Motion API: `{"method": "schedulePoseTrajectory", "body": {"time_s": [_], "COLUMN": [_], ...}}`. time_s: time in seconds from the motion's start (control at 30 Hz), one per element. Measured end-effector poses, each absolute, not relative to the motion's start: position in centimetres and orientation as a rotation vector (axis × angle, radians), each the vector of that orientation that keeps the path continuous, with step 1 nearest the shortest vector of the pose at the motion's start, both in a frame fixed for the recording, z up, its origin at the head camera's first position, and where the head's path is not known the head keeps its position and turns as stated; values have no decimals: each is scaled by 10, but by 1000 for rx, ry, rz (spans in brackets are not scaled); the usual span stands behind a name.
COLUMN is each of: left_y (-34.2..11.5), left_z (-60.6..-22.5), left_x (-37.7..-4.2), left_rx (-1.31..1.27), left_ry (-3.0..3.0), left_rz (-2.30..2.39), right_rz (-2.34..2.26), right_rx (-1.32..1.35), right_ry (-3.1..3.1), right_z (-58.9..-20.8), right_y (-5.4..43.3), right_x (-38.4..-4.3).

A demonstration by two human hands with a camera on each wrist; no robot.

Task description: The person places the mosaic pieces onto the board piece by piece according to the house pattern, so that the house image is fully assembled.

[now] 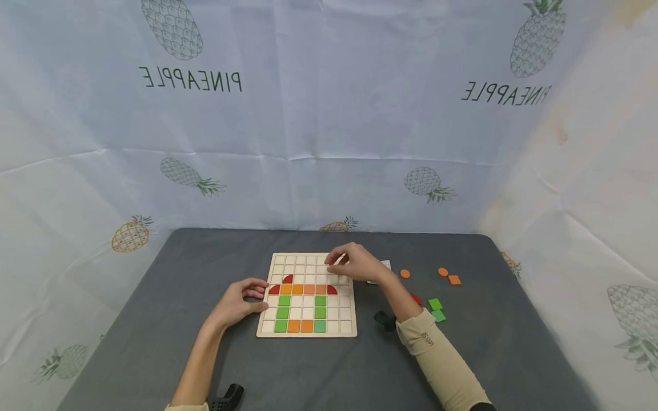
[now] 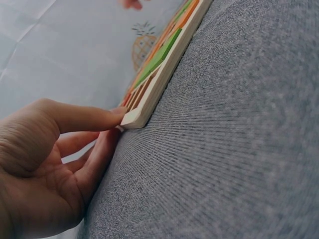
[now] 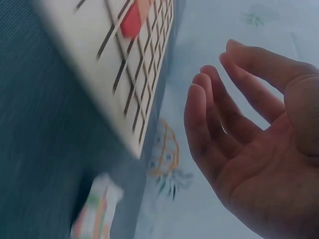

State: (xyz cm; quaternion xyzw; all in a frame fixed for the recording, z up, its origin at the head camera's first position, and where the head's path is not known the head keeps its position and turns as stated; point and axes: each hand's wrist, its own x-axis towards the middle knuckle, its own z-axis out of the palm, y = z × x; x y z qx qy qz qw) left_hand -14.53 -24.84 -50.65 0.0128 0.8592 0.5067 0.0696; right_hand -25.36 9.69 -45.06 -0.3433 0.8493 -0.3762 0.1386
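Note:
A square wooden grid board [image 1: 344, 328] lies on the table, with orange squares [image 1: 297, 289], green squares [image 1: 282, 313] and red quarter-round pieces [image 1: 332, 290] set in its cells. My left hand [image 1: 237, 302] is at the board's left edge; in the left wrist view its thumb [image 2: 112, 117] touches the pale rim at the corner, other fingers lower beside it. Over the board's far right part hovers my right hand [image 1: 354, 261]. Its fingers bend loosely with a gap to the thumb, and nothing shows between them in the right wrist view.
Right of the board lie loose orange round pieces [image 1: 405, 274], an orange square [image 1: 454, 279], green squares [image 1: 434, 304] and a red piece [image 1: 416, 298] partly behind the right forearm. A printed card [image 1: 385, 265] sits beside the board, partly covered by the right wrist. Pineapple-print cloth [image 1: 319, 114] hangs behind the table.

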Motion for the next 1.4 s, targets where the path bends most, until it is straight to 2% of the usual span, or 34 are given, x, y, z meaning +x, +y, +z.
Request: {"method": "schedulePoseTrajectory", "body": {"time_s": [0.37,0.93,1.4], "left_y": [-248,-247,-247], "left_z": [-508,-508,-508], "left_x": [-144,-143,-144], "left_rx": [45,25,19], "left_ry": [2605,2595,2589], "left_rz": [1518,1523,1511], "right_rz": [-1048,-1023,-943], "right_rx": [-829,-739,-746], "right_ry": [2557,2730,2749], "right_z": [-456,-479,-487], "right_y": [168,281,323], "right_x": [-226,-173,-172]}}
